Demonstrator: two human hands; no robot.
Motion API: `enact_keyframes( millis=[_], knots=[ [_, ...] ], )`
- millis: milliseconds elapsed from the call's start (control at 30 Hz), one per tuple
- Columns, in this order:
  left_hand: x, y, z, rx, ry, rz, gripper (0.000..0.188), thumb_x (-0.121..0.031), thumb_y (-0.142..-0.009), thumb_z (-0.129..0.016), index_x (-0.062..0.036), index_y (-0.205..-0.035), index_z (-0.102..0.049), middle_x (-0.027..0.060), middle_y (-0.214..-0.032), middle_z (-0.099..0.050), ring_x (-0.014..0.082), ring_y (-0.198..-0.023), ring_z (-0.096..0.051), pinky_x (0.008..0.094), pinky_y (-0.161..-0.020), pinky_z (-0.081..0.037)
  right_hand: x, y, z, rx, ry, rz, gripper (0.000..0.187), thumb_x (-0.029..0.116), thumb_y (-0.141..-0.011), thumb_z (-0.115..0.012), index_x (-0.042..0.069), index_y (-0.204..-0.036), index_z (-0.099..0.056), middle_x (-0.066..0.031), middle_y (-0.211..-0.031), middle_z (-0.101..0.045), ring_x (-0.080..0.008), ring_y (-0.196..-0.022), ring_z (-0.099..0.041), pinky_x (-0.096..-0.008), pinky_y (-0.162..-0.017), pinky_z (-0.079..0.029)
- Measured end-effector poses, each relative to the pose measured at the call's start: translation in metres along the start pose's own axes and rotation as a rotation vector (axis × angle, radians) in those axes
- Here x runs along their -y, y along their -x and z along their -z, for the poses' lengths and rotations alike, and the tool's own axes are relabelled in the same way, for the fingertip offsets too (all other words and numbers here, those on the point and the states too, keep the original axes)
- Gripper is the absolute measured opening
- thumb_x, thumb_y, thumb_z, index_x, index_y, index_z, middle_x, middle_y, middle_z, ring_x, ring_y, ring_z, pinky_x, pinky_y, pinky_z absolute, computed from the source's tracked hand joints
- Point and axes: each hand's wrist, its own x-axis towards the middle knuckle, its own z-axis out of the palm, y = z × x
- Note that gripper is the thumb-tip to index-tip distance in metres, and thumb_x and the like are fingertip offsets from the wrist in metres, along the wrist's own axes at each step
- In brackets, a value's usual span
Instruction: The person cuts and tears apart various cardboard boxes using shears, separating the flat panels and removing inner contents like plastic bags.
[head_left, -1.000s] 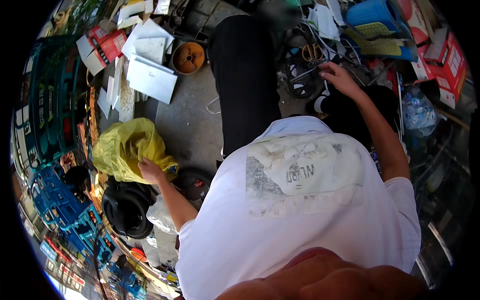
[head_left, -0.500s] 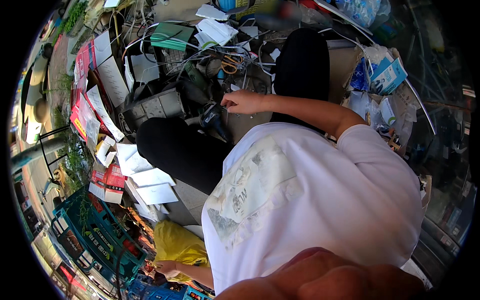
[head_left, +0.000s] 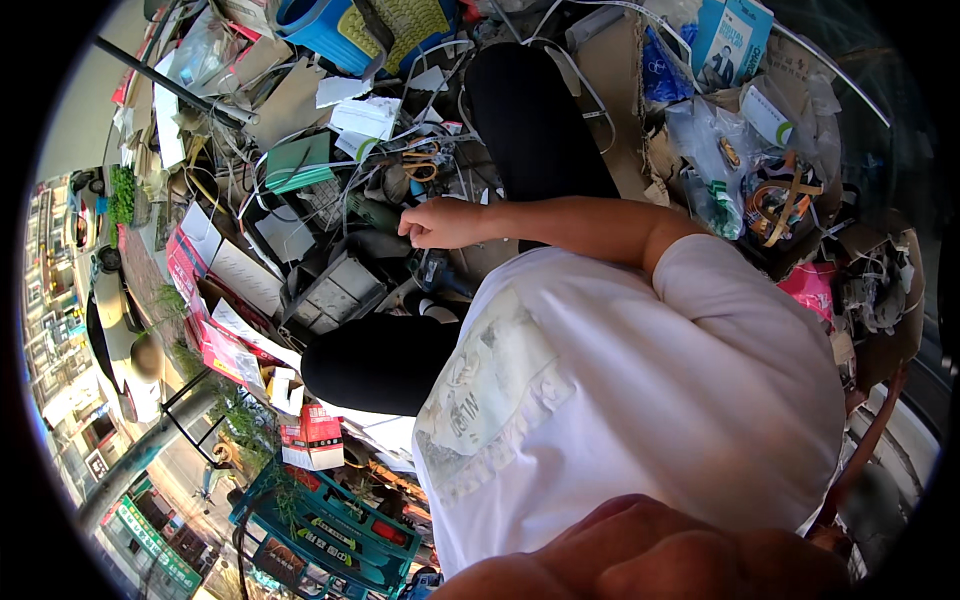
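My right hand (head_left: 442, 222) reaches across in front of me, palm down, with its fingers curled together. Whatever it may hold is too small or hidden to make out. Just below it lies a dark blue and black tool (head_left: 432, 270), partly covered. A pair of orange-handled scissors (head_left: 421, 163) rests beyond the hand among white strips. Left of the hand sits a grey compartmented plastic case (head_left: 340, 292), tilted. My left hand is out of view.
A green box (head_left: 297, 163), torn white foam (head_left: 366, 118) and loose straps clutter the ground ahead. At the right, a cardboard box holds plastic bags (head_left: 705, 150). A blue tub (head_left: 320, 30) stands at the far side. Teal crates (head_left: 330, 530) stand lower left.
The view has turned, bringing more street in at the left and more boxes at the right. My left hand, earlier by a yellow bag, has left the picture. My right hand stays low ahead.
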Motion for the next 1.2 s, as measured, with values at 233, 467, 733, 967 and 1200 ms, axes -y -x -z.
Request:
enact_keyframes(
  millis=[233,467,733,967,1200],
  knots=[
    [-0.059,0.001,-0.015,0.042,0.066,-0.109,0.037,-0.036,-0.093,-0.058,-0.0103,-0.117,-0.067,0.0107,-0.109,-0.070,0.0283,-0.094,-0.068,0.0399,-0.079,-0.053,-0.004,0.005,0.011,-0.156,0.018,0.028,0.029,0.016,-0.083,-0.061,0.002,-0.109,-0.063,-0.0109,-0.092,-0.071,-0.0271,-0.086,-0.069,-0.0379,-0.077,-0.052],
    [-0.111,-0.005,-0.033,0.058,0.167,-0.186,0.035,-0.032,-0.093,-0.059,-0.0085,-0.119,-0.067,0.0107,-0.111,-0.069,0.0278,-0.096,-0.067,0.0393,-0.081,-0.054,-0.002,0.016,0.023,-0.250,0.077,0.031,0.034,0.014,-0.082,-0.060,0.003,-0.114,-0.059,-0.0147,-0.089,-0.069,-0.0322,-0.085,-0.067,-0.0423,-0.075,-0.051],
    [-0.246,-0.026,-0.027,0.147,0.832,-0.442,0.033,-0.013,-0.094,-0.060,0.0017,-0.123,-0.061,0.0139,-0.119,-0.065,0.0253,-0.103,-0.065,0.0344,-0.087,-0.054,-0.011,0.018,0.026,-0.258,0.117,-0.014,0.040,0.015,-0.081,-0.057,0.003,-0.119,-0.055,-0.0206,-0.096,-0.068,-0.0360,-0.089,-0.067,-0.0455,-0.078,-0.052],
    [-0.373,-0.013,-0.052,0.416,0.985,-0.724,0.035,-0.015,-0.093,-0.058,0.0041,-0.123,-0.059,0.0152,-0.127,-0.059,0.0289,-0.095,-0.067,0.0364,-0.080,-0.061,-0.023,0.015,0.024,-0.318,0.207,0.020,0.035,0.013,-0.083,-0.056,0.005,-0.117,-0.055,-0.0103,-0.082,-0.069,-0.0304,-0.077,-0.068,-0.0433,-0.068,-0.052],
    [-0.402,-0.004,-0.096,0.551,0.914,-0.602,0.034,-0.014,-0.090,-0.055,0.0037,-0.118,-0.063,0.0174,-0.116,-0.066,0.0282,-0.083,-0.070,0.0333,-0.066,-0.061,-0.016,0.011,0.022,-0.177,0.198,-0.095,0.038,0.017,-0.082,-0.055,0.006,-0.118,-0.056,-0.0176,-0.091,-0.067,-0.0359,-0.086,-0.066,-0.0472,-0.075,-0.051]
  ],
)
